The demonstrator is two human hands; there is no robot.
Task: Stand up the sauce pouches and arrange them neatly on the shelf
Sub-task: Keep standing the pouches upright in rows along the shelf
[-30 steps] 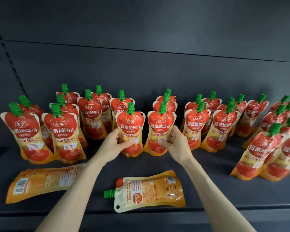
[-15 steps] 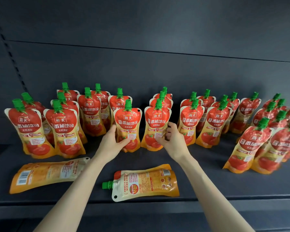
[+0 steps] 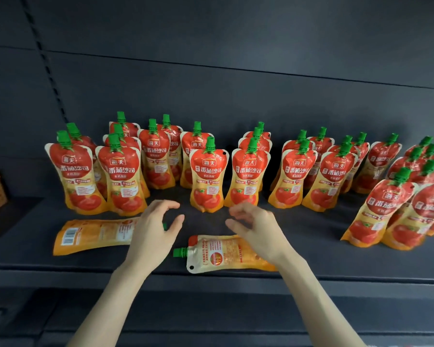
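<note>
Now my left grip [image 3: 156,227] and right grip [image 3: 257,227] hover spread, empty; next I'd stand the flat pouch [image 3: 218,256] at six o'clock upright.

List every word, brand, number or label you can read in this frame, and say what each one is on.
"海天": logo on the front of the standing pouches.
"番茄沙司": large white characters below that logo, on the same pouches.
Smaller print on those fronts: too blurred to read.
Digits by the barcode on the left lying pouch: too small to read.
Back print on the centre lying pouch: too small to read.
</note>
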